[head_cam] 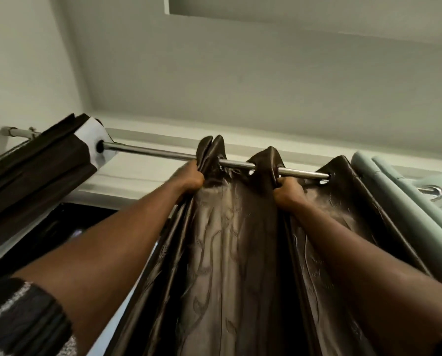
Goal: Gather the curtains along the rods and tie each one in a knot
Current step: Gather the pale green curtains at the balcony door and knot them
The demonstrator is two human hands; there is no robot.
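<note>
I look up at a shiny metal curtain rod (160,151) running left to right under the ceiling. A dark brown satin curtain (230,227) with eyelets hangs from it in the middle, spread in a few folds. My left hand (187,177) grips the curtain's left edge fold just under the rod. My right hand (289,192) grips a fold farther right, below an eyelet. Both arms reach up. A second dark brown curtain (42,160) with white lining is bunched at the rod's left end.
A pale mint-green curtain (404,201) hangs bunched at the right, its eyelet on the rod. A white wall and ceiling lie above. A dark window pane (60,227) shows at the lower left behind my left arm.
</note>
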